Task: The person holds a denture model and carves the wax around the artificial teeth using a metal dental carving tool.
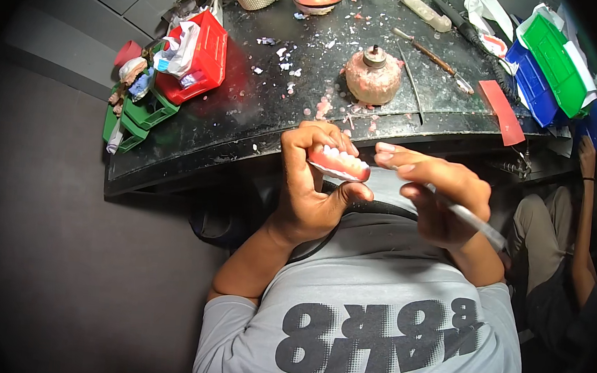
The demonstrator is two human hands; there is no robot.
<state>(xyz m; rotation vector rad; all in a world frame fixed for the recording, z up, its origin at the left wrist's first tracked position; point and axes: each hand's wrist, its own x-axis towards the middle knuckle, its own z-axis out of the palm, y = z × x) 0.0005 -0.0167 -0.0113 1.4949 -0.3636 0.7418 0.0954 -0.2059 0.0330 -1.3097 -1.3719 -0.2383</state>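
My left hand point(305, 194) is closed around a denture point(340, 164) with pink gum, white teeth and a white lower edge. Its thumb presses from below while the fingers curl behind. In my right hand point(448, 195) is a slender hand tool with a pale handle point(479, 225), gripped between thumb and fingers. The handle sticks out toward the lower right; the working end points at the denture, and a small gap seems to lie between them. Its exact tip is too small to make out. Both hands are held up in front of the bench's near edge.
On the dark bench point(263, 106), strewn with wax scraps, stand a wax-smeared spirit lamp point(372, 80), a thin metal tool point(411, 79), a brown-handled knife point(435, 59) and a red wax sheet point(502, 111). A red bin point(214, 54) is left; a green bin point(553, 63) and another person's arm point(586, 202) are right.
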